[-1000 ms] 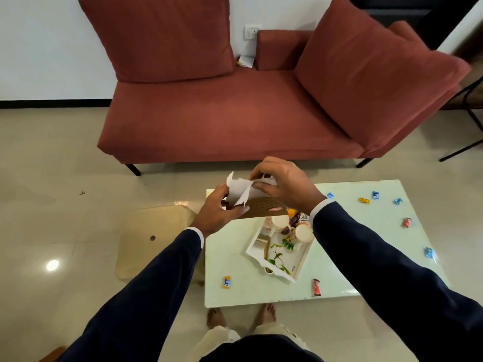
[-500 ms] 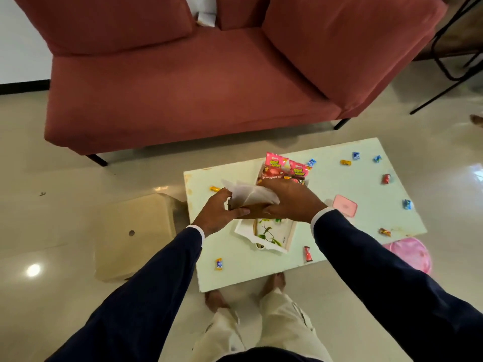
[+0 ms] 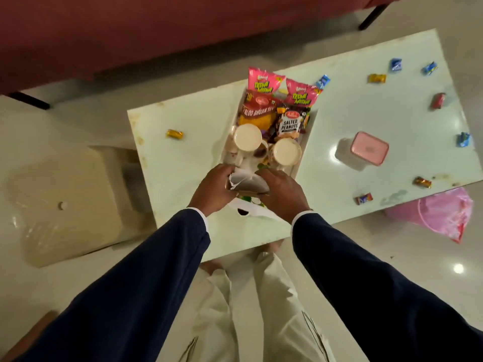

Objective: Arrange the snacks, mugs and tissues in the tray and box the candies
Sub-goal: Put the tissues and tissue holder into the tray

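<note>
- The readable writing sits at the far end of the white tray (image 3: 306, 142): a black packet marked "SALTED PEANUTS" (image 3: 290, 124), a red and yellow packet reading "ALOO BHUJIA SEV" (image 3: 257, 111), and two pink packets (image 3: 264, 81) with green lettering too blurred to read surely.
- The pink packets overhang the tray's far rim; the peanut and bhujia packets lie just nearer than them.
- Two cream mugs (image 3: 247, 138) stand side by side in the tray's middle, round mouths up, just nearer than the packets.
- At the tray's near end, the left hand (image 3: 213, 188) and right hand (image 3: 283, 195) together grasp a brown tissue box (image 3: 249, 188), fingers curled around its two sides; a crumpled white tissue (image 3: 239, 176) pokes from its top.
- Whether the tissue box touches the tray floor cannot be told; it is over the tray's near part, where a green leaf print shows.
- The tabletop (image 3: 180, 163) is pale, glossy and rectangular; left of the tray it is bare except for a gold wrapped candy (image 3: 174, 133) near the left edge.
- Right of the tray stands a clear box with a pink rounded lid (image 3: 369, 148), well apart from it.
- Small wrapped candies (image 3: 376, 78), blue, yellow and red, are scattered right of the tray toward the tabletop's far and right edges.
- Both sleeves are dark navy cloth with white cuffs.
</note>
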A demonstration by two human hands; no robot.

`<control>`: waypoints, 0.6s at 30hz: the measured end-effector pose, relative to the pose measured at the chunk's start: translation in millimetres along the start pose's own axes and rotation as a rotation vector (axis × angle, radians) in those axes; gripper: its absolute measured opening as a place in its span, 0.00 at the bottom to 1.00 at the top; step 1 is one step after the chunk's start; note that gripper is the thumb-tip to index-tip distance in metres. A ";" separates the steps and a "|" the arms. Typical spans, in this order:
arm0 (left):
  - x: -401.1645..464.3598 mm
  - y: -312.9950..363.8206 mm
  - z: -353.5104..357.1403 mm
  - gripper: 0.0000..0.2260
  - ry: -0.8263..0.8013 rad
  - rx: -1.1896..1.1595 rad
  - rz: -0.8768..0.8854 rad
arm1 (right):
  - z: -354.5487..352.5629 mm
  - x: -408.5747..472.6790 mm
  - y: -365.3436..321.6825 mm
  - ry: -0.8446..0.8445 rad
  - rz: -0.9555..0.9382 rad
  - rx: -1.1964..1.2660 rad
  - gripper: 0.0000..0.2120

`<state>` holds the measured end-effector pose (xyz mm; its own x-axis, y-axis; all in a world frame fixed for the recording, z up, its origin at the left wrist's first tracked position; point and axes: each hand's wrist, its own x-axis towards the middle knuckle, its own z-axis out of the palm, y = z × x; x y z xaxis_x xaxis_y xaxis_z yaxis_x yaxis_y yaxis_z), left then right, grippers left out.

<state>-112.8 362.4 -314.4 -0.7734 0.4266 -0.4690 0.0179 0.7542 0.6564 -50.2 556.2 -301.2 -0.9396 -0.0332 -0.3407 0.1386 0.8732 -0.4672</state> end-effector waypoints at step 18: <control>23.7 -16.6 30.7 0.17 0.070 -0.027 0.026 | 41.8 21.9 32.6 0.002 -0.029 0.021 0.25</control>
<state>-112.0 375.2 -354.5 -0.8155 0.4088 -0.4096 0.0221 0.7293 0.6838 -53.1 563.6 -358.1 -0.9438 -0.0573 -0.3255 0.1180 0.8615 -0.4938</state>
